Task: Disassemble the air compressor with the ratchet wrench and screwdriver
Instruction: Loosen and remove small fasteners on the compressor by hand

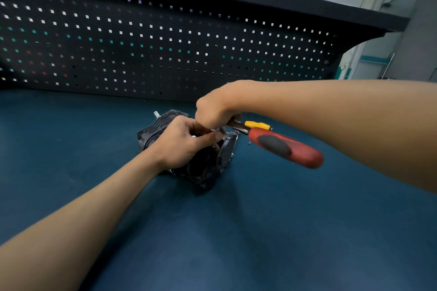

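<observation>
The air compressor [189, 149] lay on the blue bench top [236, 231], about mid-frame, black finned end pointing away toward the pegboard [165, 42]. A short metal stub stuck out at its far corner. Much of the body was hidden under the left hand [184, 142], which was clamped over the top w/ fingers curled down the near side; thumb and forefinger looked pinched on sth small and pale, too tiny to identify. A grey round cover [227, 149] showed at the compressor's right end, partly lit, rest in shadow.

The right hand [212, 111] was clenched just above the left, knuckles up, gripping the metal end of the ratchet wrench [283, 146]. The wrench's red and black handle jutted free to the right, blurred; its head and whatever it met were covered by the fist. A yellow-handled tool [257, 124], prob. the screwdriver, sat just behind the wrench; tip hidden, and I couldn't tell if it was held or lying on the bench. A small dark speck lay on the bench beside the cover.
</observation>
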